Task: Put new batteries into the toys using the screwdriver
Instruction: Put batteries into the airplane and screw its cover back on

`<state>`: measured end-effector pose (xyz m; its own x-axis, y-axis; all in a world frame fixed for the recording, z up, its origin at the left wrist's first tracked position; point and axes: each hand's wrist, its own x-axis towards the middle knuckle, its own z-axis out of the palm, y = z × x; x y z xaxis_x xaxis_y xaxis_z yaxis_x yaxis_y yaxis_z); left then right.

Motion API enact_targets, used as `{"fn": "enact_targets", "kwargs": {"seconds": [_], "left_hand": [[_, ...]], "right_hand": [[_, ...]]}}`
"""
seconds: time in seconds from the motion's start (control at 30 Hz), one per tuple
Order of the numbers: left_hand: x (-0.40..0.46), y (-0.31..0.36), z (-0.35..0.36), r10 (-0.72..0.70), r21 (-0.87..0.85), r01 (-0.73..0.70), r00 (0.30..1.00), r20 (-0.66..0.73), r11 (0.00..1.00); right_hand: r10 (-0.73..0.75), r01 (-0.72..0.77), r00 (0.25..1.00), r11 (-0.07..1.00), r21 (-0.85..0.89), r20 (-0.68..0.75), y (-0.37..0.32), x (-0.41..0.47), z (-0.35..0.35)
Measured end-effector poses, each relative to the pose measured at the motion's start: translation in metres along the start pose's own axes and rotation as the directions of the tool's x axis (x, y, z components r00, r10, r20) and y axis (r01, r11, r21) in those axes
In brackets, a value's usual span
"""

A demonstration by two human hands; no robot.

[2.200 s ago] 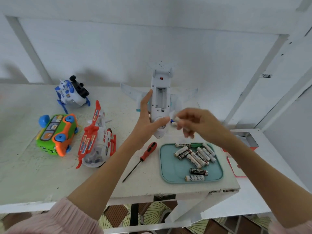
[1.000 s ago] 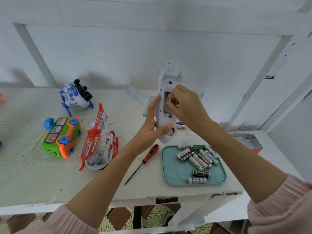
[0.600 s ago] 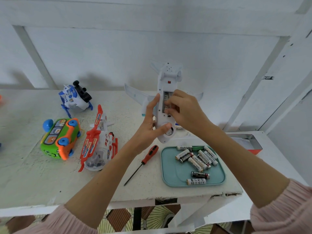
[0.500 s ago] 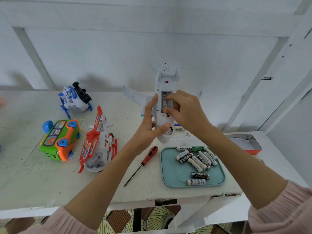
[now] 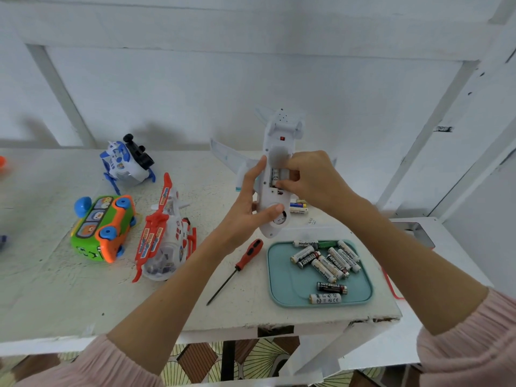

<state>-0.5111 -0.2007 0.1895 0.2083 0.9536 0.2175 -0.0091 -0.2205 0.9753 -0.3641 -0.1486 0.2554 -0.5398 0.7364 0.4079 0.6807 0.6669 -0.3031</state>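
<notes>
My left hand (image 5: 247,210) grips a white toy airplane (image 5: 275,216) belly-up above the table, thumb across its nose. The battery compartment is uncovered and a battery (image 5: 276,174) lies inside. My right hand (image 5: 310,181) has curled fingers at the compartment, fingertips pressing on the battery's lower end. The red-handled screwdriver (image 5: 237,268) lies on the table below the airplane. A teal tray (image 5: 282,291) to its right holds several loose batteries (image 5: 325,259).
A green and orange bus toy (image 5: 102,227), a red and white helicopter toy (image 5: 163,236) and a blue and white toy (image 5: 127,164) sit on the left of the white table (image 5: 55,289). More batteries (image 5: 298,206) lie behind the airplane. A metal tray (image 5: 418,233) sits at right.
My right hand carried a battery from beside the airplane's nose into the compartment and slid down to its lower end. The left hand kept its hold on the airplane.
</notes>
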Motion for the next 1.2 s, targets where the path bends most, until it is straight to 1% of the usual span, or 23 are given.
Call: {"fn": "enact_targets", "kwargs": {"seconds": [0.1, 0.2, 0.23, 0.33, 0.4, 0.53, 0.63, 0.7, 0.77, 0.8, 0.83, 0.87, 0.9, 0.93, 0.97, 1.03, 1.07, 1.1, 1.13, 1.2], "left_hand": [[-0.001, -0.001, 0.000, 0.000, 0.012, 0.000, 1.000, 0.006, 1.000], [-0.002, -0.001, 0.004, -0.013, 0.008, 0.012, 1.000, 0.015, 1.000], [-0.003, -0.001, 0.004, -0.014, 0.001, 0.014, 1.000, 0.011, 1.000], [-0.003, 0.000, 0.003, -0.012, 0.023, 0.012, 1.000, 0.015, 1.000], [-0.003, 0.000, 0.003, -0.017, 0.039, 0.016, 1.000, 0.026, 0.999], [-0.004, -0.001, 0.005, -0.034, 0.007, 0.034, 0.999, 0.039, 0.999], [-0.003, 0.000, 0.009, -0.046, -0.006, 0.046, 0.998, 0.047, 0.999], [-0.004, 0.000, 0.010, -0.052, -0.010, 0.052, 0.998, 0.043, 0.999], [-0.005, -0.001, 0.010, -0.051, -0.004, 0.051, 0.998, 0.038, 0.999], [-0.006, -0.002, 0.010, -0.052, -0.002, 0.052, 0.998, 0.038, 0.999], [-0.006, -0.003, 0.009, -0.055, -0.004, 0.056, 0.998, 0.036, 0.998], [-0.007, -0.005, 0.008, -0.058, -0.010, 0.059, 0.998, 0.033, 0.998], [-0.008, -0.006, 0.007, -0.060, -0.014, 0.061, 0.998, 0.027, 0.998], [-0.008, -0.008, 0.007, -0.064, -0.016, 0.064, 0.998, 0.020, 0.998], [-0.009, -0.010, 0.006, -0.071, -0.021, 0.072, 0.997, 0.013, 0.997], [-0.009, -0.015, 0.006, -0.088, -0.034, 0.087, 0.996, 0.000, 0.996], [-0.009, -0.016, 0.007, -0.092, -0.037, 0.092, 0.996, -0.006, 0.995], [-0.009, -0.017, 0.007, -0.092, -0.039, 0.092, 0.996, -0.008, 0.995], [-0.008, -0.017, 0.008, -0.092, -0.042, 0.091, 0.996, -0.007, 0.995], [-0.008, -0.017, 0.009, -0.095, -0.057, 0.095, 0.995, 0.002, 0.994]], "right_hand": [[0.042, -0.041, 0.999, 0.996, -0.085, 0.013, 0.003, 0.001, 0.008], [0.077, -0.080, 0.997, 0.989, -0.121, -0.025, 0.003, 0.005, 0.005], [0.080, -0.081, 0.997, 0.988, -0.130, -0.011, 0.002, 0.006, 0.001], [0.086, -0.058, 0.988, 0.977, -0.206, 0.129, -0.001, 0.009, -0.007], [0.122, -0.078, 0.980, 0.963, -0.259, 0.157, -0.001, 0.009, -0.006], [0.242, -0.189, 0.963, 0.923, -0.336, 0.121, -0.007, 0.006, -0.002], [0.246, -0.194, 0.967, 0.885, -0.424, 0.072, -0.013, 0.001, -0.002], [0.260, -0.215, 0.964, 0.875, -0.435, 0.048, -0.013, -0.002, 0.000], [0.245, -0.205, 0.968, 0.892, -0.403, 0.050, -0.009, -0.004, 0.002], [0.210, -0.177, 0.976, 0.918, -0.356, 0.057, -0.005, -0.006, 0.003], [0.153, -0.133, 0.987, 0.953, -0.270, 0.053, 0.001, -0.009, 0.003], [0.100, -0.096, 0.995, 0.986, -0.136, 0.022, 0.005, -0.013, 0.003], [0.074, -0.073, 0.997, 0.997, 0.026, -0.028, 0.008, -0.018, 0.002], [0.074, -0.057, 0.992, 0.985, 0.162, -0.100, 0.010, -0.025, 0.001], [0.084, -0.039, 0.980, 0.970, 0.241, -0.178, 0.012, -0.032, 0.001], [0.097, -0.017, 0.958, 0.959, 0.284, -0.270, 0.017, -0.048, 0.005], [0.097, -0.017, 0.958, 0.959, 0.283, -0.270, 0.020, -0.056, 0.007], [0.094, -0.024, 0.968, 0.958, 0.284, -0.233, 0.024, -0.064, 0.010], [0.093, -0.043, 0.983, 0.955, 0.293, -0.159, 0.028, -0.072, 0.013], [0.088, -0.096, 0.995, 0.960, 0.264, 0.040, 0.037, -0.086, 0.022]]}}
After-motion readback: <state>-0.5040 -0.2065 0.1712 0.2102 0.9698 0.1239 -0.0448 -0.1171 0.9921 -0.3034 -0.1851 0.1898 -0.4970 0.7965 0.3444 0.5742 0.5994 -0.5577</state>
